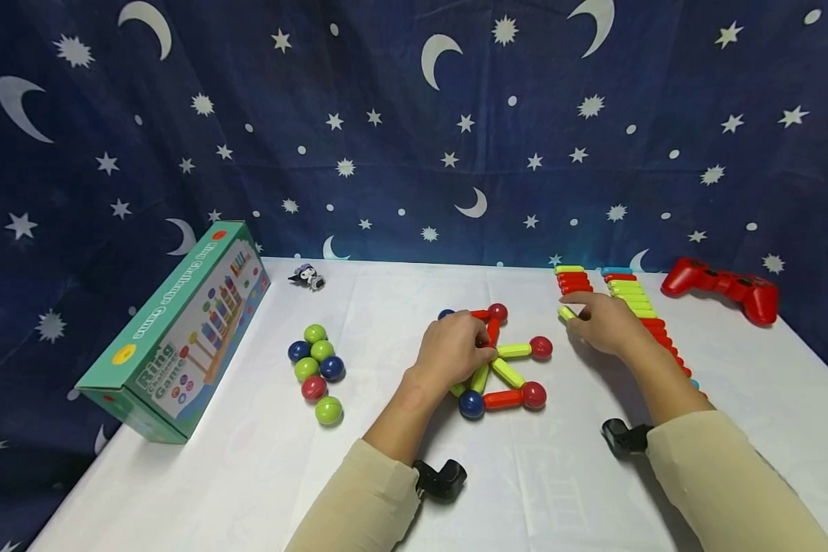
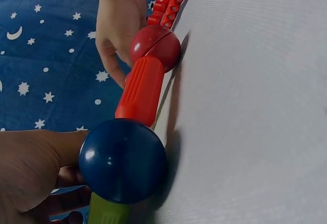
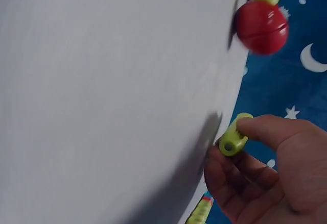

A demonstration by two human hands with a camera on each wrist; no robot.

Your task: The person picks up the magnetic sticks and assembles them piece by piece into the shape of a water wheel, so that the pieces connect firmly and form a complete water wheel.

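My left hand (image 1: 455, 349) reaches over a flat structure of magnetic rods and balls on the table, its curled fingers gripping the middle, where they hide part of it. Around that hand show a blue ball (image 1: 472, 405), a red rod (image 1: 503, 400), a red ball (image 1: 534, 395) and a yellow-green rod (image 1: 507, 373). In the left wrist view the blue ball (image 2: 122, 160) stands close in front of the fingers. To the right, my right hand (image 1: 607, 322) pinches a loose yellow-green magnetic rod (image 3: 235, 137) between thumb and fingers, above the table.
Right of the structure lie two rows of loose rods (image 1: 631, 295), partly behind my right hand. A red game controller (image 1: 721, 287) is beyond them. Several loose balls (image 1: 307, 369) sit left, near a green game box (image 1: 179, 330) and a small figurine (image 1: 307, 277).
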